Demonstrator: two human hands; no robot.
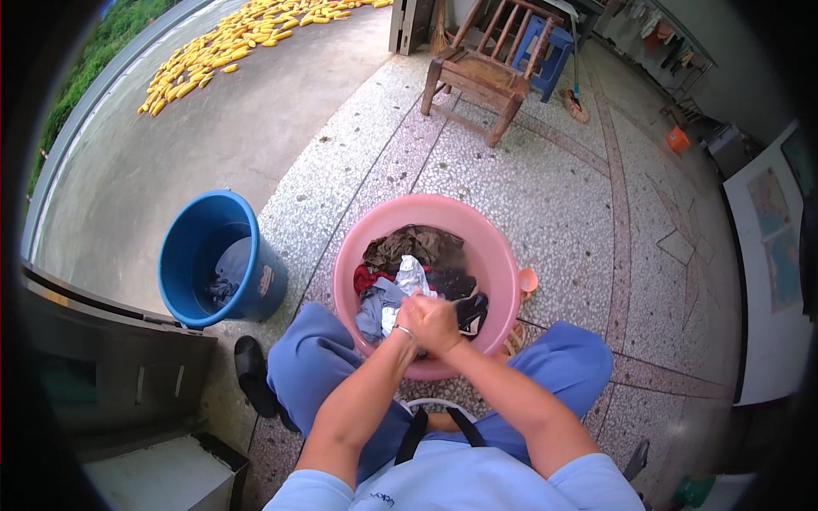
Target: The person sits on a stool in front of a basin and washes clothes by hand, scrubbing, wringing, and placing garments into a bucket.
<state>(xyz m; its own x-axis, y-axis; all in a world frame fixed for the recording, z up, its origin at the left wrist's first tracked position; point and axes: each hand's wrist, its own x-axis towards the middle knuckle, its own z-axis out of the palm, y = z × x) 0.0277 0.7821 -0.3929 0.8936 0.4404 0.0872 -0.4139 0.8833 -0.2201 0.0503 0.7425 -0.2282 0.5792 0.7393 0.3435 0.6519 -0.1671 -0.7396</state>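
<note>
A round pink plastic basin [505, 249] stands on the floor between my knees and holds a pile of clothes. Over its near half my left hand [411, 316] and my right hand [436, 324] are pressed together, both closed on a white cloth [413, 276] that sticks up past the fingers. Brown fabric [415, 246] lies at the far side of the pile, grey-blue fabric [374, 313] at the left, and black fabric [471, 312] at the right. A red piece [365, 278] shows at the left wall. The palms and part of the white cloth are hidden.
A blue bucket [271, 287] with dark cloth inside stands left of the basin. An orange cup [527, 281] is by its right rim. Black slippers [254, 377] lie left of my knee. Farther off are a wooden chair [479, 83], a blue stool [553, 61] and corn cobs [217, 57].
</note>
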